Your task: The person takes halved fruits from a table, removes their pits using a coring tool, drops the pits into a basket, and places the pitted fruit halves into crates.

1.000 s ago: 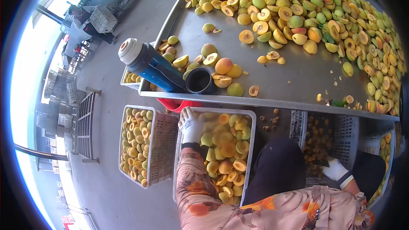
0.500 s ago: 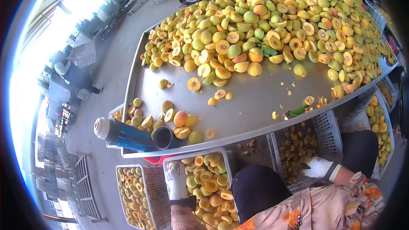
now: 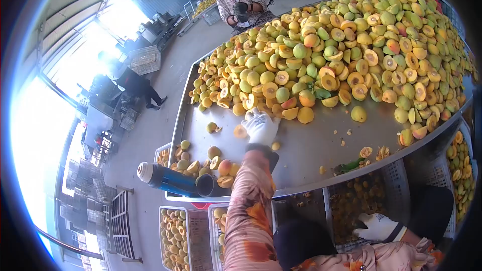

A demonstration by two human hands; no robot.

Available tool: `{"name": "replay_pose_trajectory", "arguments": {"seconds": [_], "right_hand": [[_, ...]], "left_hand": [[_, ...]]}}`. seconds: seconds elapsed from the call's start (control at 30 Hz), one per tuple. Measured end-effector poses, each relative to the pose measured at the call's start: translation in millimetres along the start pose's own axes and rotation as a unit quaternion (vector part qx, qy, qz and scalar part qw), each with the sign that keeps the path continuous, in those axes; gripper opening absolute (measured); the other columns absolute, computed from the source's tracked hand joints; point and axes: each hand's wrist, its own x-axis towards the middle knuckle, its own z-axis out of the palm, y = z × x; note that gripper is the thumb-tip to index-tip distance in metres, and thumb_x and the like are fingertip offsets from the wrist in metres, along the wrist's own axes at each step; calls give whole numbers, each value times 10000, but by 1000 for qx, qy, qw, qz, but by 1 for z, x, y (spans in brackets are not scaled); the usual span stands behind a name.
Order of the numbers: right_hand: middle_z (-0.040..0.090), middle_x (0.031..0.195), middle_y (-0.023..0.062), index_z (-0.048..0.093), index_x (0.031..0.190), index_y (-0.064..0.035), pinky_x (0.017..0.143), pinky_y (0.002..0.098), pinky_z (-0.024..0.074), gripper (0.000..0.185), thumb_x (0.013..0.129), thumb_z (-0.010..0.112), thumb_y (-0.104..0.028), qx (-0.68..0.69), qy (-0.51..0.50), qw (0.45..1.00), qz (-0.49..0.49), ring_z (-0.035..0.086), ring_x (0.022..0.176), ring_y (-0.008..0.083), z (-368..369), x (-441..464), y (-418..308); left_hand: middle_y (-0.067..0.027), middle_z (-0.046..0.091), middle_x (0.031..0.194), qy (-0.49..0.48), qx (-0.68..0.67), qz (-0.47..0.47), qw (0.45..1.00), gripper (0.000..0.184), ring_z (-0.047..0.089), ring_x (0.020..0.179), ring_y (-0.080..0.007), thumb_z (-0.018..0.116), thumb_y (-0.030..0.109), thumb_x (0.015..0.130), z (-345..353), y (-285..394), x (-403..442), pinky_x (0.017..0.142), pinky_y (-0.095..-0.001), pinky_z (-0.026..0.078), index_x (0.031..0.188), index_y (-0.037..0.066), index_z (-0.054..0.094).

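My left hand, in a white glove, reaches over the metal table to the near edge of the heap of halved yellow-green fruit. Its fingers are spread beside a fruit half, with no fruit visible in them. Low on the right, my gloved right hand is over a crate of dark fruit pieces. Its fingers look curled, but whether they hold anything is hidden. A blue thermos and a dark cup are at the table's near left corner, by a few loose fruits.
Crates of fruit halves stand below the table's near edge, and another is at the right. Across the heap, a person in dark gloves faces the table. Another person walks at the left near stacked crates.
My left hand has left the crate below the table and reached forward to the heap's edge. The view has tilted up, showing more of the person opposite. My right hand stays at its crate.
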Motion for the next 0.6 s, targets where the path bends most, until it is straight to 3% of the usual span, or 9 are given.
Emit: {"name": "replay_pose_trajectory", "arguments": {"seconds": [0.23,0.27,0.37,0.4,0.43,0.5,0.53,0.57,0.6], "right_hand": [[698,949,327,564,1140,2,864,549,527,562,916,612,-512,1,-34,999,4,676,957,502,-11,-9,1],[698,947,326,565,1142,1,859,550,528,559,919,610,-509,2,-30,1000,1,677,953,501,-13,-13,-2],[698,936,322,568,1146,0,851,551,528,556,923,603,-508,-5,2,1000,-12,679,942,497,-16,-20,-4],[698,931,319,569,1147,0,849,551,529,556,924,600,-509,-7,14,1000,-14,680,939,496,-15,-24,-5],[692,905,321,573,1141,3,824,551,533,526,922,623,-473,0,38,999,-27,679,917,497,-22,-30,-12],[687,867,301,587,1063,6,760,534,542,440,903,698,-388,25,129,990,-56,676,874,493,-14,-33,-14],[683,854,310,574,1074,11,755,544,535,432,909,691,-371,39,147,985,-85,675,863,500,-12,-33,-15],[680,840,319,561,1085,15,750,554,527,424,915,684,-354,51,165,978,-116,673,852,508,-12,-34,-17],[678,834,316,553,1064,16,743,555,523,407,915,688,-337,55,186,972,-134,671,848,508,-13,-36,-24]], "left_hand": [[-115,575,1402,-61,6,-53,997,722,487,1342,-351,772,452,830,-1,27,4,1076,-540,371,1374,45,529],[-140,621,1335,-55,-1,-57,997,673,554,1290,-347,788,378,818,-1,27,-1,1069,-507,403,1346,48,534],[-191,635,1289,-5,-156,-48,987,668,617,1214,-340,795,335,804,-3,17,-30,1005,-463,471,1344,44,531],[-207,679,1188,66,-253,-3,965,513,658,1109,-364,738,316,849,-3,11,-45,914,-485,502,1218,6,564],[-169,705,1112,127,-363,17,923,486,692,1005,-311,760,235,849,-11,13,-68,857,-434,547,1218,-36,598],[-120,707,1025,-36,-708,-39,704,422,688,915,-220,760,169,865,-39,18,-103,831,-365,557,1204,-51,641],[-103,698,1021,-32,-756,-47,652,302,669,892,-160,701,160,919,-47,24,-125,782,-313,557,1133,-53,683],[-117,708,1066,-51,-778,-29,626,351,682,895,-198,696,244,961,-50,23,-145,808,-328,560,1178,-28,646],[-122,711,1065,-72,-832,-53,548,370,683,891,-204,673,272,983,-60,32,-169,819,-329,567,1199,-24,621]]}}
